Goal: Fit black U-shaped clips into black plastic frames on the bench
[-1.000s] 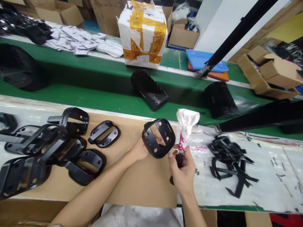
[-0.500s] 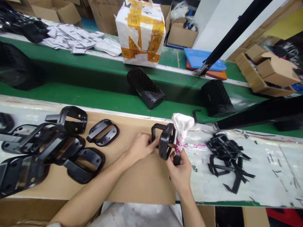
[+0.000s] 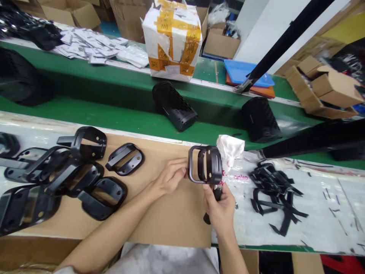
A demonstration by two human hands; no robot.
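Flanking the raised black bracket [image 3: 216,164] are loose brackets [image 3: 95,173] and black strips [image 3: 268,177].

Black Chinese characters stand on the orange tape [image 3: 164,57] across the white box [image 3: 177,42], 周 among the clearer ones, the rest too blurred to read surely; pink letters [image 3: 241,177], apparently "anko", mark the surface [image 3: 253,236], and pink print on the white wrapping [image 3: 230,147] of the held tool [image 3: 218,193] is mostly hidden
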